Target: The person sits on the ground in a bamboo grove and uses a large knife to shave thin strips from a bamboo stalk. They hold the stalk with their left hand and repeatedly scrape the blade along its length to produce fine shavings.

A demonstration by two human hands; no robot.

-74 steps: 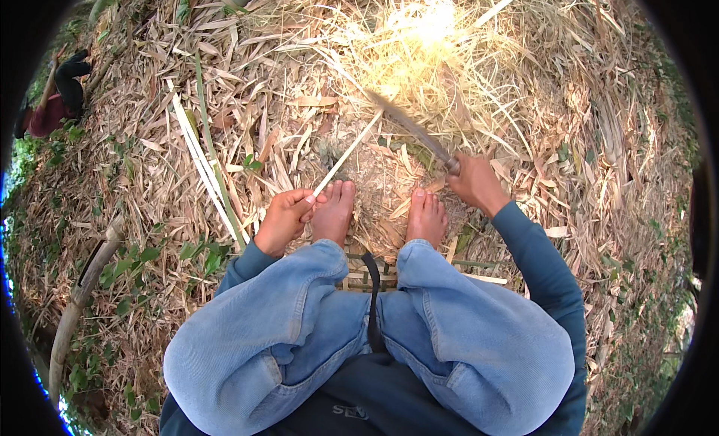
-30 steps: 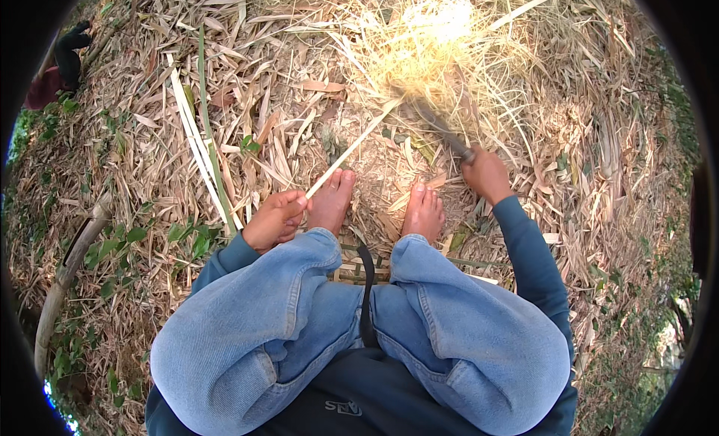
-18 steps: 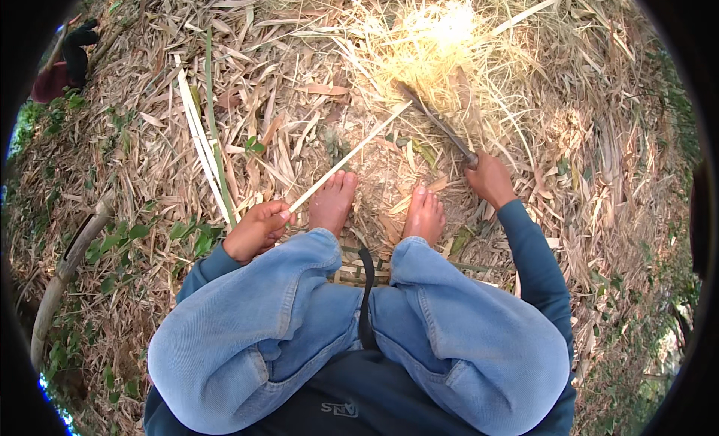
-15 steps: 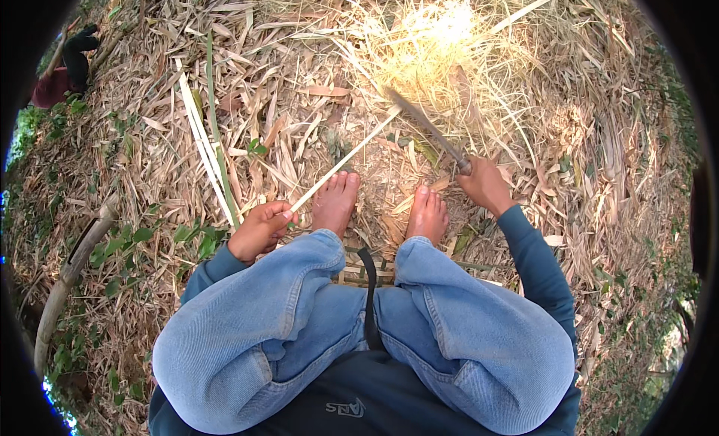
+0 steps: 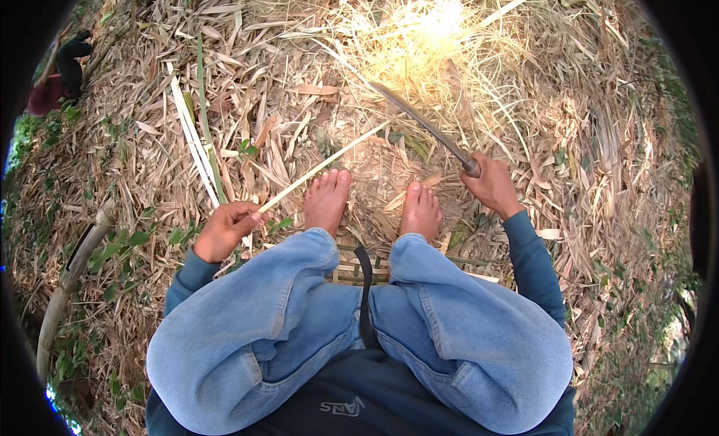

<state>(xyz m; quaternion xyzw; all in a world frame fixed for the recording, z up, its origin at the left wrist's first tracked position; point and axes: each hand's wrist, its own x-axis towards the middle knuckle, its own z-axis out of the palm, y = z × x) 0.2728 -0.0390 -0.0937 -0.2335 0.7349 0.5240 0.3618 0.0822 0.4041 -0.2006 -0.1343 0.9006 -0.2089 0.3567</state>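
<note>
Between the thumb and fingers of my left hand [image 5: 228, 228] is the near end of a thin pale bamboo strip [image 5: 322, 166], which slants up and to the right past my left foot. My right hand [image 5: 490, 185] is wrapped round the handle of a long machete [image 5: 423, 120]. Its dark blade points up and left, and its tip lies a little beyond the strip's far end. From this view I cannot tell whether the blade touches the strip. Both bare feet [image 5: 327, 200] rest on the ground between my hands.
More pale strips [image 5: 191, 132] and a green strip [image 5: 204, 114] lie beyond my left hand. A heap of fine shavings [image 5: 434, 54] is ahead. Dry leaves cover the ground. A wooden pole [image 5: 71, 282] is at left; part of another person [image 5: 64, 73] shows at far left.
My left hand has drawn back toward the left, pulling the strip with it. The strip's far end has slid away from the blade's tip. The machete has shifted slightly left.
</note>
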